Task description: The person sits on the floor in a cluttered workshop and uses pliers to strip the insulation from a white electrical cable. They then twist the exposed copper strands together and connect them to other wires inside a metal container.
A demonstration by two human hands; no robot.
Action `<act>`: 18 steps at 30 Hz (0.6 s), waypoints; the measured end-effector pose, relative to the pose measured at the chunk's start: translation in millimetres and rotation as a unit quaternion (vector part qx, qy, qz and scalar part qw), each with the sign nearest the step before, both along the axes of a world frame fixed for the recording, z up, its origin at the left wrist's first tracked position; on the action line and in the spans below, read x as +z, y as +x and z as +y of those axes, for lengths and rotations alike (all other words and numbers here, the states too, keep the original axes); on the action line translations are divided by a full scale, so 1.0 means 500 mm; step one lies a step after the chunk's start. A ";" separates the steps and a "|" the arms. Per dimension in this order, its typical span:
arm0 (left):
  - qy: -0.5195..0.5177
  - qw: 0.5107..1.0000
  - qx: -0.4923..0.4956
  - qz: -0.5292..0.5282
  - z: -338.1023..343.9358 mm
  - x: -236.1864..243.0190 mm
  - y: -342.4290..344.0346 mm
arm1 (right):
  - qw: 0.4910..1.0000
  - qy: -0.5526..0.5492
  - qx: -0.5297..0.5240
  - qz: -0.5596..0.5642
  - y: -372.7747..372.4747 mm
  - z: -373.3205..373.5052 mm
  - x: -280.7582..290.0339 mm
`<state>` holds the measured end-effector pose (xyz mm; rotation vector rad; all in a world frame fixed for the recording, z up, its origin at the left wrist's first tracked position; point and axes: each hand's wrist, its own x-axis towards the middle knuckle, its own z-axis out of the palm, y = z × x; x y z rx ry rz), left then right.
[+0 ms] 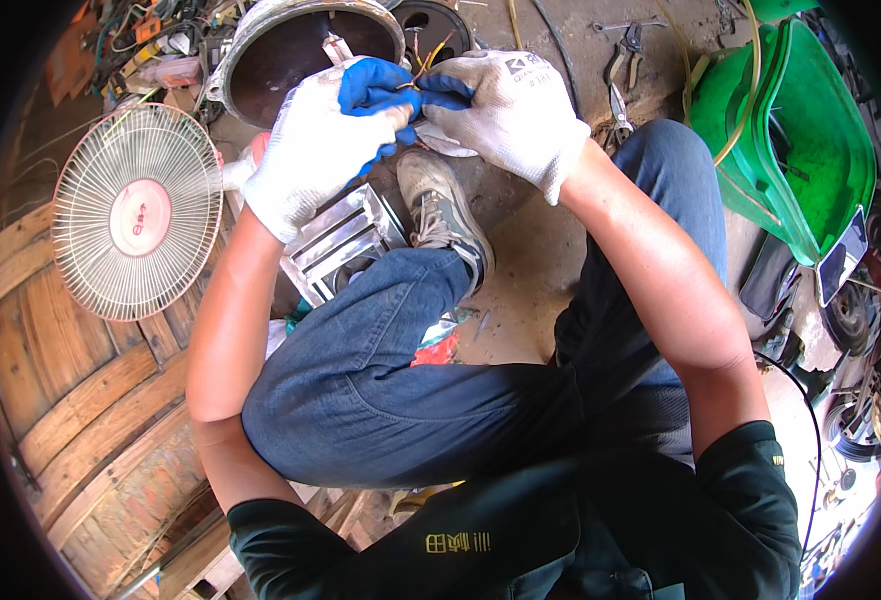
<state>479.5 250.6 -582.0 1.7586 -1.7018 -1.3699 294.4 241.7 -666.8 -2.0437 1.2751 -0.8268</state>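
Note:
My left hand [332, 138], in a white glove with blue fingers, pinches thin coloured wires [428, 58] between thumb and fingertips. From the other side my right hand [508, 118], gloved alike, closes its fingertips on the same wires, so the two hands almost touch. Loose wire ends in red and yellow stick up between them. Exactly where the wires join is covered by the gloves. Just behind the hands stands a large round metal housing [222, 72] with a dark inside, its wide opening facing up.
A pink and white fan [138, 215] stands at the left by wooden slats [80, 375]. A slatted metal frame [348, 238] lies beside my shoe [442, 205]. Pliers [620, 80] rest on the floor at far right, near a green plastic bin [810, 170] with a hose over it.

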 end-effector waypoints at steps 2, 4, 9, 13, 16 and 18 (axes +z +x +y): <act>0.026 0.998 0.034 0.043 -0.001 -0.001 0.005 | 1.000 -0.008 0.005 0.004 -0.001 0.001 0.006; 0.014 0.999 0.021 0.031 -0.001 -0.001 0.007 | 1.000 -0.027 0.006 0.011 -0.003 0.000 0.009; -0.020 0.999 -0.027 0.011 -0.006 -0.014 0.024 | 0.988 -0.145 -0.042 -0.029 -0.024 0.000 0.014; -0.027 0.998 -0.064 0.009 -0.004 -0.011 0.037 | 0.977 -0.203 0.057 0.036 -0.030 -0.010 0.040; -0.019 0.998 -0.056 0.015 -0.004 -0.015 0.037 | 0.969 -0.211 0.111 0.059 -0.040 -0.027 0.055; -0.019 0.998 -0.051 0.011 -0.003 -0.014 0.038 | 0.964 -0.214 0.125 0.099 -0.037 -0.034 0.054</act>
